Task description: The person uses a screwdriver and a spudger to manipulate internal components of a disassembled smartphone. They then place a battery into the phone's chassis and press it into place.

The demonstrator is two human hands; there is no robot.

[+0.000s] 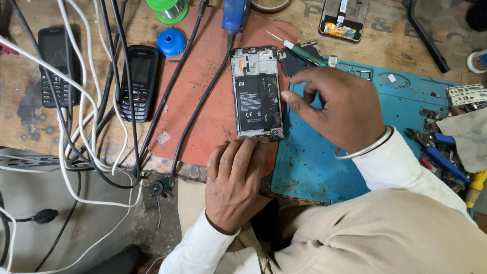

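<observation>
An opened smartphone lies back-up on a red mat, its black battery and circuit parts exposed. My left hand rests at the phone's near end, fingertips pressing on its bottom edge. My right hand hovers beside the phone's right side and grips a green-handled screwdriver, whose thin metal tip points up and to the left, away from the phone. A silver bangle circles my right wrist.
A blue work mat lies under my right hand. Two black keypad phones lie at left among white and black cables. Pliers and tools sit at right, another open phone at the top, solder spools beyond.
</observation>
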